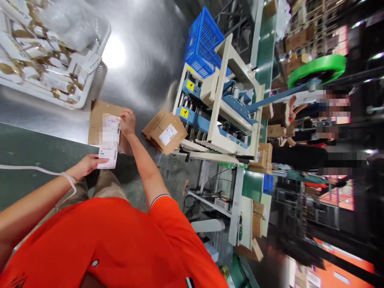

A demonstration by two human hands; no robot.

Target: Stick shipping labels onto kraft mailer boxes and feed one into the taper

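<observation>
A white printed shipping label (108, 141) lies partly over a flat brown cardboard piece (96, 120) at the front edge of the metal table. My left hand (89, 165) pinches the lower end of the label, which hangs past the cardboard's near edge. At the label's upper right corner, my right hand (128, 121) has its fingers closed against the paper and the cardboard. Whether its fingertips grip the label alone or the cardboard too, I cannot tell. To the right sits a brown cardboard carton (166, 130) with a white label on its face.
A white plastic basket (103, 44) of white and gold packages stands at upper left on the metal table (138, 52). On the right is a roller-type carton machine (222, 104) with a blue crate (204, 44). A green conveyor (265, 52) runs behind it, with people beyond.
</observation>
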